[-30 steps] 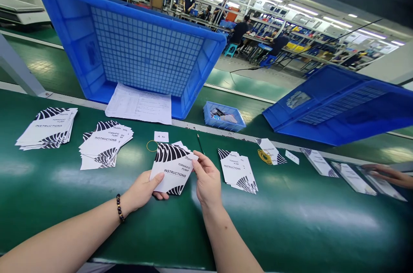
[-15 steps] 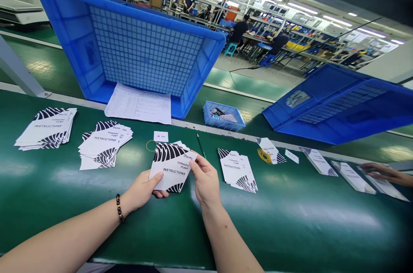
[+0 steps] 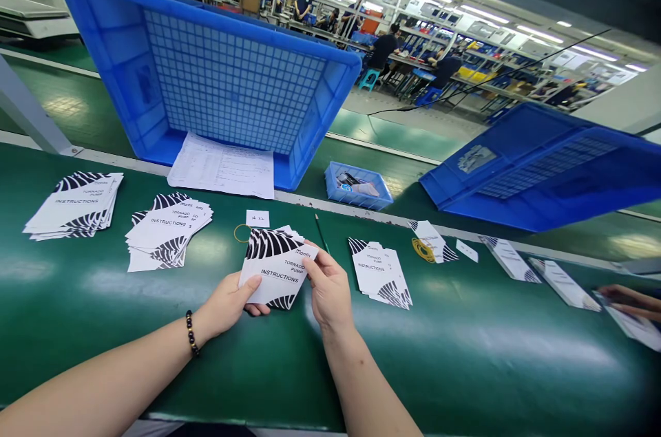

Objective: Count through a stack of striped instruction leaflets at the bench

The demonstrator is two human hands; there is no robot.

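Holding a fanned stack of leaflets (image 3: 276,268) between both hands, just above the green desk (image 3: 465,347). Left hand (image 3: 230,303) curled under the stack's lower-left corner, thumb on top, fingers closed beneath. Right hand (image 3: 328,285) pinches the stack's right edge near the upper corner, thumb and forefinger closed on the top sheets; other fingers loosely bent.

Key relation: the stack lies between the two hands, slightly ahead of them, its long axis running from near-left to far-right, tilted. Both hands touch it; left carries the weight, right works the edge.

Around the hands:
- Right of the right hand, near: a smaller pile (image 3: 382,275) of the same leaflets, flat on the desk.
- Left of the left hand, apart: two more fanned piles (image 3: 168,227) and (image 3: 75,203).
- Just ahead of the stack: a rubber band (image 3: 242,233), a small paper slip (image 3: 257,218), a pencil (image 3: 321,234).
- Farther ahead: a big blue crate (image 3: 103,45) tipped on its side, a printed sheet (image 3: 222,167) at its mouth; a small blue bin (image 3: 359,187).
- Far right: a co-worker's hand (image 3: 627,301) on leaflets laid along the desk.

Change from half a second back: own hands and stack nearly the same; right thumb sits a touch closer in on the edge. The co-worker's hand has dropped lower and nearer along the desk, with its leaflet.
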